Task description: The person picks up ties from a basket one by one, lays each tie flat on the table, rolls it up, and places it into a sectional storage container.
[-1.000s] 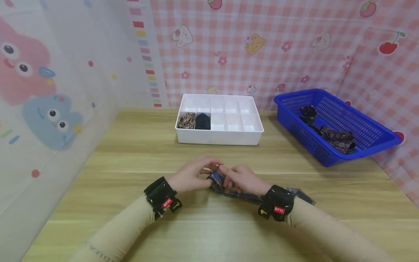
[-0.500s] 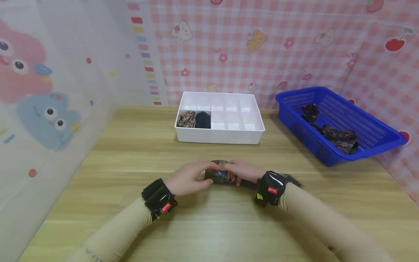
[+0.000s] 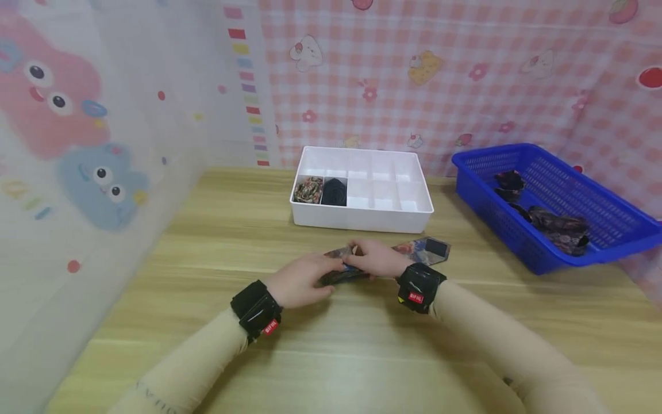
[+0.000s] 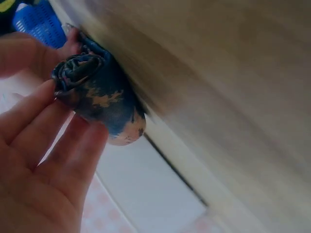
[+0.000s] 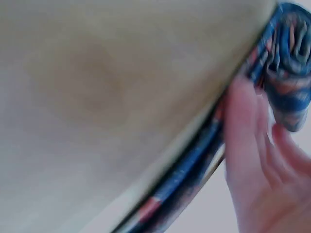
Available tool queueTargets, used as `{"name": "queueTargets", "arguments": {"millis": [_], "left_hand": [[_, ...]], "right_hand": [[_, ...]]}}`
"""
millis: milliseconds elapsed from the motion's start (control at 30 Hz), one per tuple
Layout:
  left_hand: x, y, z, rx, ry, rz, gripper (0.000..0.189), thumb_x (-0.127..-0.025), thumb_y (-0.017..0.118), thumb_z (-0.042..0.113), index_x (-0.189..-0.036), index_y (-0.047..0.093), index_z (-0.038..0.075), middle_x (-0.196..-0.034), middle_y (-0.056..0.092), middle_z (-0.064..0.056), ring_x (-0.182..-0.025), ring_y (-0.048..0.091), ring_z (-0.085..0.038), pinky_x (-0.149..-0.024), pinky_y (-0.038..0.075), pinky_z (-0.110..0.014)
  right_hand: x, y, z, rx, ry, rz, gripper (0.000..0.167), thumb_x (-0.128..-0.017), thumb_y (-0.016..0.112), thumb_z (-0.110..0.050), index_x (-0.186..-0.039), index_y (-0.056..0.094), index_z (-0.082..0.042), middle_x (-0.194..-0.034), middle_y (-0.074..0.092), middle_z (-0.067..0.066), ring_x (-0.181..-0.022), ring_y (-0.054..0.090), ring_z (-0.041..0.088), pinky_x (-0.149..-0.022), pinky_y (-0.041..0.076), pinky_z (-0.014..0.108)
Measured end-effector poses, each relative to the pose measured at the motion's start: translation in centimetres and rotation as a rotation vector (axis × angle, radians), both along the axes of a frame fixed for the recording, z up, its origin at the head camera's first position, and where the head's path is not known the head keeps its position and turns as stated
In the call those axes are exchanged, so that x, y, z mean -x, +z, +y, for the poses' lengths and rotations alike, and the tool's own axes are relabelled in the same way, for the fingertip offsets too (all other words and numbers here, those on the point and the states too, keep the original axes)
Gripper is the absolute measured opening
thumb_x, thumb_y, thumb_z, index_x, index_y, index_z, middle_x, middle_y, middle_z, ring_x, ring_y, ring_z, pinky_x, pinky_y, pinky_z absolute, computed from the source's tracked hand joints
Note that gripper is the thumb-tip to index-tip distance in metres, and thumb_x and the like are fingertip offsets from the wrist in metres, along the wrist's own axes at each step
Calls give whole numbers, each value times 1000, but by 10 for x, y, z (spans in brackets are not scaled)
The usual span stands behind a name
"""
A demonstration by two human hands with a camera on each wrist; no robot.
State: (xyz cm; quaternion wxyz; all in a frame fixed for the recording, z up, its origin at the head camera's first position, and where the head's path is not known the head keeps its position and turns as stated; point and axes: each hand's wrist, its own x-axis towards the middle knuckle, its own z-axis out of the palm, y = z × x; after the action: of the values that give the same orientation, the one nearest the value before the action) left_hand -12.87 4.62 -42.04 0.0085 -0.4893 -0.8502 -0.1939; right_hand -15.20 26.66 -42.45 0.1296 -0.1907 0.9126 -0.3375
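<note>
A dark blue necktie [image 3: 411,248] with an orange and pink floral pattern lies on the table, partly wound into a roll [image 4: 104,99]. My left hand [image 3: 302,280] holds the roll from the left, fingertips along its side in the left wrist view. From the other side my right hand [image 3: 378,258] grips the necktie where the roll meets the flat length. In the right wrist view, its fingers [image 5: 243,121] lie against the flat strip beside the coil. The pointed end with a dark patch stretches out to the right, and the hands cover part of the roll.
Behind the hands stands a white divided box [image 3: 362,219]. Its two front-left compartments hold a floral rolled piece [image 3: 308,190] and a black rolled piece [image 3: 334,192]. A blue basket [image 3: 496,230] with dark patterned cloth pieces stands at the right.
Both hands have turned the roll further along the necktie. Its pointed end, earlier behind the right wrist, now shows beyond the right hand. The head view has shifted slightly left.
</note>
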Motion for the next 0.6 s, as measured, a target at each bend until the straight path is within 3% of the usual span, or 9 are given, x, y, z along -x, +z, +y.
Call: {"name": "queueTargets", "arguments": {"millis": [133,200,300,400,533,600], "left_hand": [[3,1,9,17,-16,24,35,-85,69,16,-118,65,3,-116,66,-9,-109,59,-23,-95,45,-37],[3,2,9,14,-19,22,33,-84,69,16,-115,67,4,-111,67,-7,-105,60,-22,-92,47,-37],[7,2,8,-8,-30,-2,32,-84,68,15,-115,67,5,-108,67,-6,-99,60,-21,-88,48,-36],[12,-1,4,-26,-22,-38,37,-84,68,15,-120,64,7,-116,64,-8,-106,58,-22,-92,46,-38],[13,-5,-4,-9,102,-50,49,-82,74,25,-128,60,14,-124,60,-10,-112,56,-27,-96,44,-45],[12,-5,-6,16,168,-37,55,-80,77,33,-130,58,16,-117,62,-9,-104,58,-27,-91,46,-46]], "right_hand": [[-8,-2,6,-33,2,277,22,-89,69,-20,-105,57,-9,-81,58,2,-69,53,15,-61,45,29],[-11,-3,5,-41,11,353,18,-88,71,-18,-101,60,-11,-84,58,2,-75,53,16,-66,44,31],[-14,-4,4,-46,1,371,11,-89,70,-16,-96,63,-13,-88,61,1,-81,56,16,-71,46,33],[-16,-4,4,-48,-42,341,6,-89,69,-17,-93,66,-14,-91,67,-1,-85,60,15,-75,48,33],[-17,-4,5,-58,-99,323,7,-88,70,-19,-85,65,-15,-90,70,-1,-88,64,15,-77,50,35],[-18,-2,4,-64,-109,326,9,-88,71,-18,-82,64,-16,-89,70,-1,-88,64,16,-77,50,36]]}}
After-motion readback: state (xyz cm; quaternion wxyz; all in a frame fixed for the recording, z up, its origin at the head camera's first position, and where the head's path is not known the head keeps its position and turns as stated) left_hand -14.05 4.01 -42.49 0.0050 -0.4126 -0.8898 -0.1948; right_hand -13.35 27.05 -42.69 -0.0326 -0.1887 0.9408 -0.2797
